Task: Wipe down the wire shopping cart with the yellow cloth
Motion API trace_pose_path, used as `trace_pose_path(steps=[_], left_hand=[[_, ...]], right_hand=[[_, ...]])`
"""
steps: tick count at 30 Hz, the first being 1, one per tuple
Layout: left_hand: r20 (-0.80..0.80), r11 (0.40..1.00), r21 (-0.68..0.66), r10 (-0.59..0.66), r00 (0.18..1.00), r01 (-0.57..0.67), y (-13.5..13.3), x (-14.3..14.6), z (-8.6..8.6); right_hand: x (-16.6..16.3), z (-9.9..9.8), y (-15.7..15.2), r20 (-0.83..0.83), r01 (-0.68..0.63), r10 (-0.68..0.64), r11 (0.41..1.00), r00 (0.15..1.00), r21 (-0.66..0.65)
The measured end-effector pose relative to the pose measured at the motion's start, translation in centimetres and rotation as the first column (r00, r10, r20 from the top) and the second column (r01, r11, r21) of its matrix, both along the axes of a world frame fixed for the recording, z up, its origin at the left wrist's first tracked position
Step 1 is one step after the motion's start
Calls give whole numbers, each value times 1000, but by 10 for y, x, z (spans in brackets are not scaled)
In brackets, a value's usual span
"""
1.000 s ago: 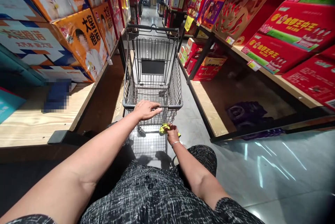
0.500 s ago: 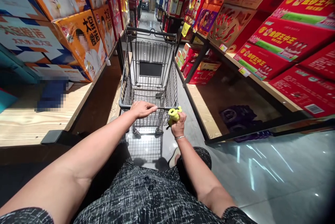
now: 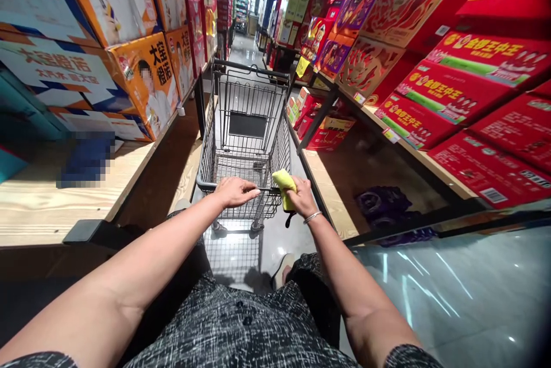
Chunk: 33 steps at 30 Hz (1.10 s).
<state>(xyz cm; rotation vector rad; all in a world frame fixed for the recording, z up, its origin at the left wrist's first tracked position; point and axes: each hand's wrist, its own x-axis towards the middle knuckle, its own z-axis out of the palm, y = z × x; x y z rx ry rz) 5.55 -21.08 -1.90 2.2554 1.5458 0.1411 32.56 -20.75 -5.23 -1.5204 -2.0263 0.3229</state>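
Observation:
A grey wire shopping cart [image 3: 279,144] stands right in front of me, its basket bare. My left hand [image 3: 233,192] is closed over the middle of the cart's handle [image 3: 207,186], thumb lying along the bar. At the bar's right end, my right hand [image 3: 305,198] grips a bunched yellow-green cloth [image 3: 284,181]. The cloth drapes over the bar, and a small dark strap dangles below it. What the right fingers do beneath the cloth is hidden.
Stacked orange cartons [image 3: 146,81] line the left wooden shelf [image 3: 124,184]. Red boxes [image 3: 456,92] fill the right shelf, with purple packs [image 3: 383,207] below. A black shelf corner [image 3: 92,231] juts out at left. A tiled aisle [image 3: 247,46] runs ahead between the shelves.
My right hand has turned and shifted slightly right, laying the cloth over the handle's right end. The left hand stays on the handle. The view has tilted up a little.

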Motion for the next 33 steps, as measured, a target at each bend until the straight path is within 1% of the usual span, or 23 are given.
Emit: trace_pose_path(steps=[1,3,6,8,10,12,17,23,26,29,30,33], left_hand=[[3,1000,6,-3,1000,3,-2,0,0],[5,1000,15,-5,1000,5,-4,1,0],[4,1000,5,-1,1000,1,-8,4,0],[5,1000,0,-1,1000,1,-9,5,0],[6,1000,8,0,1000,0,-10,4,0],[7,1000,22,0,1000,0,-11,2,0],[-3,998,63,21,1000,-21,-11,-5,1],[-5,998,67,14,1000,-14,-7,-8,1],[-2,996,83,19,1000,-18,-2,-16,-2],[6,995,96,18,1000,-19,7,-31,-8],[17,994,109,-2,1000,0,12,-37,-11],[60,978,177,-123,991,111,29,-56,-19]], right_hand=[[3,3,14,21,4,-3,998,1000,-63],[8,10,46,72,-1,8,994,997,-107],[9,26,89,185,-50,60,997,981,-56],[3,36,107,270,-58,71,997,960,-57],[-5,41,113,340,-54,87,993,937,-104],[-12,40,106,382,-52,108,987,918,-152],[-21,32,67,432,-5,84,984,898,-180],[-27,38,35,440,55,41,978,897,-202],[-34,37,24,408,77,10,977,913,-197],[-43,32,13,342,106,-36,976,939,-190],[-47,29,10,316,115,-51,976,947,-185],[-59,22,0,228,119,-83,982,970,-149]])
